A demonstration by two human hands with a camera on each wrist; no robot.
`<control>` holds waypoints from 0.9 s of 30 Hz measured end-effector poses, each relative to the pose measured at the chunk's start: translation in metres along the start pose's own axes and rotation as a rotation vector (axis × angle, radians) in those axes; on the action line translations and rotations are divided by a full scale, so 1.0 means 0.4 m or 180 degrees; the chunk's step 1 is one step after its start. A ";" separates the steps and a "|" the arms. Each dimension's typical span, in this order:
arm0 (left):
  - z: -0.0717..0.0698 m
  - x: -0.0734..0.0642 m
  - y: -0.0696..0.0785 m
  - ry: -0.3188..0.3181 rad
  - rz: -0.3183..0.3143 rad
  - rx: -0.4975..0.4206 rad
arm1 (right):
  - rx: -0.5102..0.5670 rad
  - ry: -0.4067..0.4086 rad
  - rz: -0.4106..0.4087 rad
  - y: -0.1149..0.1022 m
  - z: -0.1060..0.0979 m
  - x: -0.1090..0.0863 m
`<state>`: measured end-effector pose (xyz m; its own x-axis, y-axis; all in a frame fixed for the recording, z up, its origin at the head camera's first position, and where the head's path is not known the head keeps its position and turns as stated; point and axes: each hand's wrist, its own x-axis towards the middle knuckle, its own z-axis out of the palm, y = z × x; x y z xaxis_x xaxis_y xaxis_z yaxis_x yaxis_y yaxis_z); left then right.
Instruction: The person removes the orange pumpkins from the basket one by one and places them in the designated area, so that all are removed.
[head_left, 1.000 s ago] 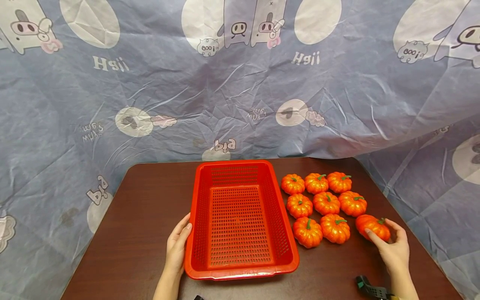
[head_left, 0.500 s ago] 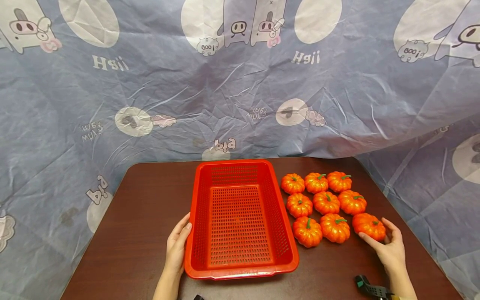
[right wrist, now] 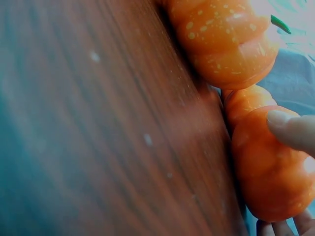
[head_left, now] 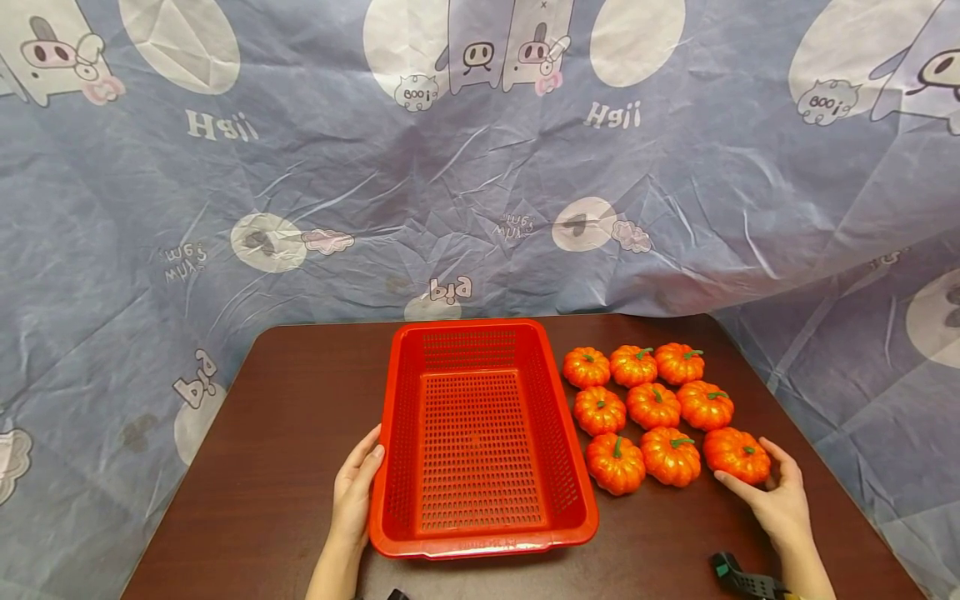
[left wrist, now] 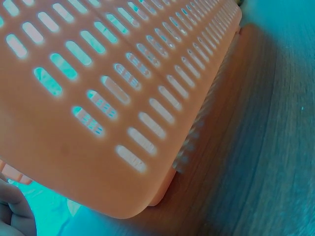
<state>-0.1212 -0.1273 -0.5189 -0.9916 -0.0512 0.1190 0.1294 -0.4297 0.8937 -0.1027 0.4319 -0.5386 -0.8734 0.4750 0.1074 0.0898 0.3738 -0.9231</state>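
Observation:
A red plastic basket [head_left: 480,546] with slotted walls stands at mid-table. My left hand [head_left: 352,496] holds its left rim; in the left wrist view the curled fingers [left wrist: 17,206] show beside the basket wall [left wrist: 74,152]. Far to the right, my right hand [head_left: 780,500] grips a small orange pumpkin [head_left: 735,454] with a green stem, thumb on the near side and fingers behind. The right wrist view shows that pumpkin [right wrist: 266,172] low over the tabletop, the thumb [right wrist: 290,129] pressed on its skin. It sits at the front right corner of a block of similar pumpkins [head_left: 652,407].
The pumpkins stand in rows between the basket and the table's right edge. The dark brown tabletop [head_left: 300,400] extends left of the basket. A printed blue-grey cloth [head_left: 420,192] hangs behind the table. A black wrist device [head_left: 750,583] is by my right wrist.
My right hand has moved left with the pumpkin, bringing it into line with the front row; its stem now shows more from above. My left hand and the basket have stayed put.

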 end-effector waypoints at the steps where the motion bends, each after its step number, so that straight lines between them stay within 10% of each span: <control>1: 0.000 0.000 0.000 0.0011 0.0000 0.0002 | -0.0013 -0.0013 0.0004 -0.001 0.000 0.000; 19: 0.006 0.002 0.011 0.0277 -0.0068 0.0166 | -0.0449 0.0123 0.0040 -0.077 -0.038 0.007; 27: 0.005 0.015 0.051 0.0493 0.0210 0.1203 | -0.0755 0.0027 -0.0116 -0.145 -0.030 0.030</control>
